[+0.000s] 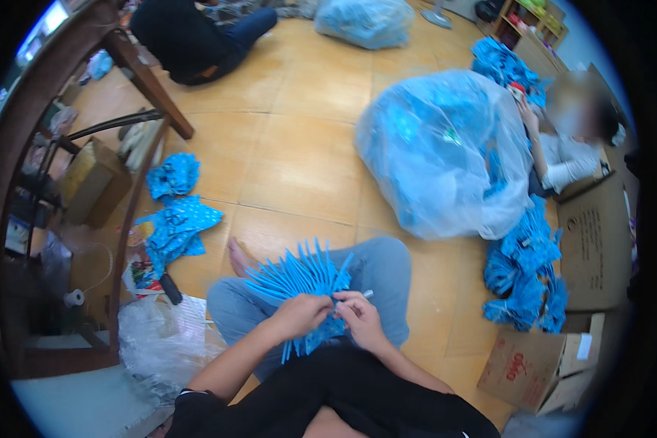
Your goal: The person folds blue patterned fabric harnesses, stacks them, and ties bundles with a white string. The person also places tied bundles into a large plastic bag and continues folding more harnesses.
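Observation:
Across my crossed legs lies a bundle of blue dotted material (299, 274), its many thin folded layers fanned out toward the far side and left. My left hand (303, 315) is closed in a pinch at the bundle's near right part. Right beside it, my right hand (359, 318) is closed too, fingertips meeting the bundle close to the left fingers. A small whitish tip (369, 293) shows just beyond my right knuckles; what it belongs to is hidden. The exact spot that both hands pinch is covered by the fingers.
A big clear bag of blue material (445, 153) stands ahead right, near a seated person (573, 139). Blue bundles lie in piles at right (525, 270) and left (182, 226). Cardboard boxes (522, 369), a wooden frame (142, 80) and another person (190, 40) surround the tiled floor.

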The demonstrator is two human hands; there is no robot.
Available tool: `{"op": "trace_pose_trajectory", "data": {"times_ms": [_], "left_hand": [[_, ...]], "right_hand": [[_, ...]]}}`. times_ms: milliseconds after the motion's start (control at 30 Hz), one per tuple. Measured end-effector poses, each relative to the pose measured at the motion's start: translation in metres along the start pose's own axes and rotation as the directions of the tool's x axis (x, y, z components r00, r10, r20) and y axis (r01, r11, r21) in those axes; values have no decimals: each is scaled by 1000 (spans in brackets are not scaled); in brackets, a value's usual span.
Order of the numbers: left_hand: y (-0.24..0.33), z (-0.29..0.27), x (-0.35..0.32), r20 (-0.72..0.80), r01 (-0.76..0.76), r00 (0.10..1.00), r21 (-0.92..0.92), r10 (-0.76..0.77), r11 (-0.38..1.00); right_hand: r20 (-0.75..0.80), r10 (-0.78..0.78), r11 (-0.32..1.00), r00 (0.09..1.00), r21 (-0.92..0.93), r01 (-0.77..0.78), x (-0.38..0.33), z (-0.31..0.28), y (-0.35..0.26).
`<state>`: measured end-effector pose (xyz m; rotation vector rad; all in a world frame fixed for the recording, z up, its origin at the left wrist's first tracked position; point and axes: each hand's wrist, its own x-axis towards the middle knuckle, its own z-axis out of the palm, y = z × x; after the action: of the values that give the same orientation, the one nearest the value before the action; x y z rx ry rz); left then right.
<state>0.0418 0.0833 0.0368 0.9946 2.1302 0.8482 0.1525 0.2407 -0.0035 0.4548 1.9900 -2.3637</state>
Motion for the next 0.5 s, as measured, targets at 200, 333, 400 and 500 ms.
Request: {"op": "trace_pose_trajectory", "data": {"times_ms": [200,333,400,500], "left_hand": [[-7,-6,-2,89,-65,994,-60,70,996],[-6,1,2,12,-10,1000,-55,10,998],[-6,2,5,14,10,1000,-79,-9,997],[-7,1,5,51,76,996,-133,-70,988]], "right_hand": [[-10,-82,992,997,-96,81,0,3,-3],[-16,-76,996,997,-39,76,-3,2,7],[-35,-7,1000,999,21,8,-4,2,12],[-56,63,990,996,129,-55,-7,0,20]]}}
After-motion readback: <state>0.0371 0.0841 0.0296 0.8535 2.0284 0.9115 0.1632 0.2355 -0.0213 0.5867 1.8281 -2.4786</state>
